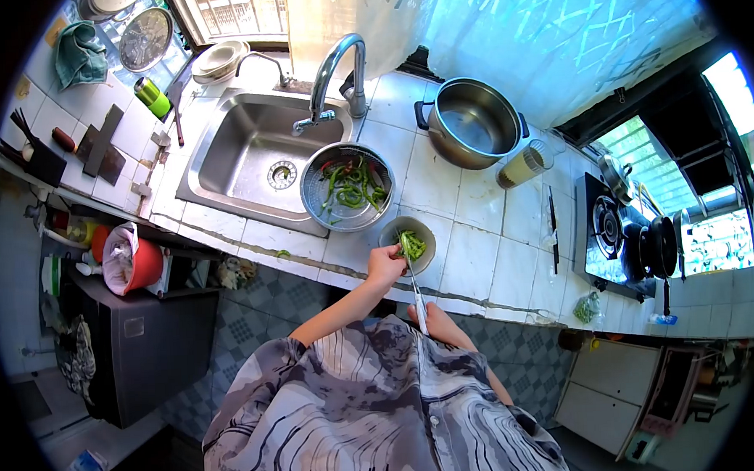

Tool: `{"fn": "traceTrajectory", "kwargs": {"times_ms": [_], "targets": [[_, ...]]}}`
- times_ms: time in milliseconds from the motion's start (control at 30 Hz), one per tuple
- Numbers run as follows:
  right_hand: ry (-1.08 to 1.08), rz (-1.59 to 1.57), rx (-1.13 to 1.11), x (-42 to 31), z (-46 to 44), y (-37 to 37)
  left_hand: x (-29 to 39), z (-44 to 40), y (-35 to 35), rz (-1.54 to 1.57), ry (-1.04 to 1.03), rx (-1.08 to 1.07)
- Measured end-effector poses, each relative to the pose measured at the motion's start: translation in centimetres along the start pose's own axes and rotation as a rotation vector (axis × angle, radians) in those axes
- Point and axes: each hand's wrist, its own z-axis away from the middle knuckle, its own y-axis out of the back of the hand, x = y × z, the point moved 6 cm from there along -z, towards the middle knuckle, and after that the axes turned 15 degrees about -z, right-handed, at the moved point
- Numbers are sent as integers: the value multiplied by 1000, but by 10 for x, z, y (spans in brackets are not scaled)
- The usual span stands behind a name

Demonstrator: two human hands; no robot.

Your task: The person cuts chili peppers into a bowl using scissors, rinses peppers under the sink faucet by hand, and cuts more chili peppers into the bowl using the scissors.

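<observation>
My left hand (pixel 385 265) is closed at the near left rim of a small bowl (pixel 428 262) on the counter edge. Its fingertips pinch a green pepper at the cut green pieces (pixel 411 245) in the bowl. Close to my body, my right hand (pixel 440 324) is closed around a long silver-coloured cutting tool (pixel 418 299). Its narrow tip points up to the bowl, near my left fingers; I cannot tell whether it is scissors or a knife. Behind the bowl, a metal colander (pixel 310 201) holds long green peppers (pixel 351 186) and a few red bits.
Left of the colander is a steel sink (pixel 235 166) with a curved faucet (pixel 359 68). A large two-handled pot (pixel 473 123) and a jar (pixel 525 163) stand behind right. Chopsticks (pixel 553 229) lie toward the gas stove (pixel 605 225). A green scrap (pixel 283 254) lies near the edge.
</observation>
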Motion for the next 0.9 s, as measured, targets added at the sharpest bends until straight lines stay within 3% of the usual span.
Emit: {"fn": "traceTrajectory", "kwargs": {"times_ms": [100, 367, 500, 733, 833, 900], "targets": [[32, -22, -13, -4, -1, 1, 0, 3, -4, 25, 76, 11], [9, -57, -93, -12, -6, 1, 5, 2, -2, 29, 13, -55], [70, -40, -5, -13, -5, 4, -1, -4, -3, -18, 5, -145], [-103, -15, -38, 2, -8, 5, 0, -4, 1, -12, 53, -51], [56, -27, 95, 2, -2, 3, 2, -7, 2, 6, 24, -41], [19, -34, 35, -1, -1, 3, -4, -13, 5, 14, 17, 8]]}}
